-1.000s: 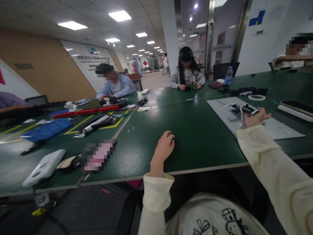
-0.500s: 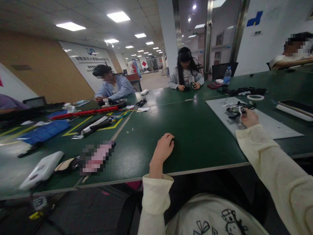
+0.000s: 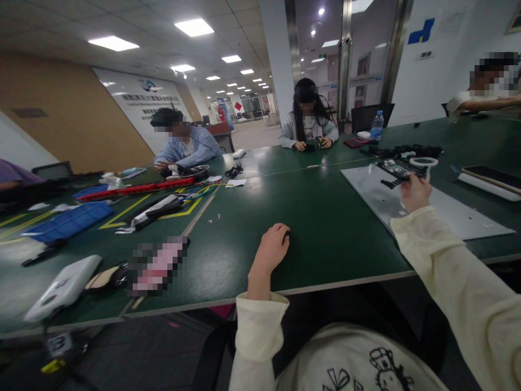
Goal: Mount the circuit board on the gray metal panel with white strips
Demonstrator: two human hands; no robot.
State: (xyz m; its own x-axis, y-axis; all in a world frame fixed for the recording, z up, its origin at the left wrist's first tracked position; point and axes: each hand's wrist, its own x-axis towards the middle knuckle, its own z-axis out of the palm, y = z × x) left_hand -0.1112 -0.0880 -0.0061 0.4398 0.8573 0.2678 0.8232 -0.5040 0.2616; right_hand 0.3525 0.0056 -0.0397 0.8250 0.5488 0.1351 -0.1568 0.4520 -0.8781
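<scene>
Resting on the green table is my left hand (image 3: 273,247), its fingers curled down. A small dark patch shows at its fingertips, but I cannot make out what it is. My right hand (image 3: 417,193) is closed on the near edge of a black-and-silver part (image 3: 394,169), which has a black arm sticking out to the left. The part is over the far side of a grey flat board (image 3: 451,217). My fingers hide where the grip meets it. A white ring (image 3: 424,162) lies just behind my right hand.
Black items (image 3: 407,150) lie beyond the board, and a phone (image 3: 494,178) is to the right. A water bottle (image 3: 377,127) stands farther back. On the left are a pink item (image 3: 163,265), a white device (image 3: 63,288) and a blue tray (image 3: 69,220). Several people sit around the table.
My right hand has moved the black-and-silver part away from me, toward the board's far edge and the white ring. The board's near right corner has shifted slightly outward. My left hand stays put.
</scene>
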